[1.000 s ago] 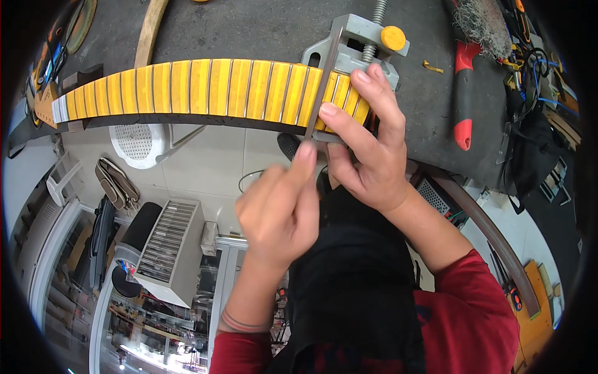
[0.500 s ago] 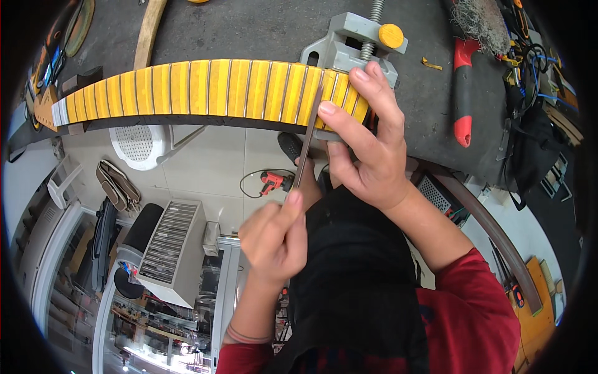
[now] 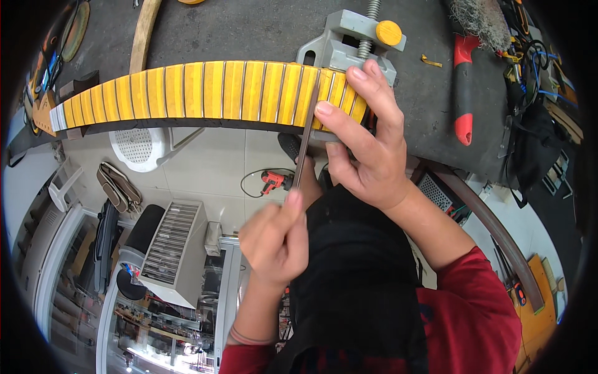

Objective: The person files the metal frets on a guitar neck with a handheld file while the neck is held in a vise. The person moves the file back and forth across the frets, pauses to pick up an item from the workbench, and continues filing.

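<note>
A guitar neck [image 3: 212, 92] lies across the bench edge, its metal fretwire bare between strips of yellow tape. My left hand [image 3: 274, 240] is closed around the lower end of a slim metal file [image 3: 304, 146], its handle end hidden in the fist. The file's far end lies over the taped fretboard along a fret near the neck's right end. My right hand [image 3: 377, 146] grips that right end, with fingers over the tape and one curled below the edge. One fingertip sits right beside the file. Behind the neck's right end stands a grey vise [image 3: 339, 40] with a yellow knob.
On the bench [image 3: 249, 31] lie a wooden stick [image 3: 143, 37], a red-and-black handled tool [image 3: 463, 93] and a wire-bristle clump [image 3: 481, 25]. Cables and tools crowd the right. Below are a white stool [image 3: 137, 148], a red power tool [image 3: 272, 182] and a metal-slatted box [image 3: 171, 249].
The file has shifted very slightly, still lying along the fret in my left hand. My right hand keeps its hold on the neck's end. The whole view has moved a little.
</note>
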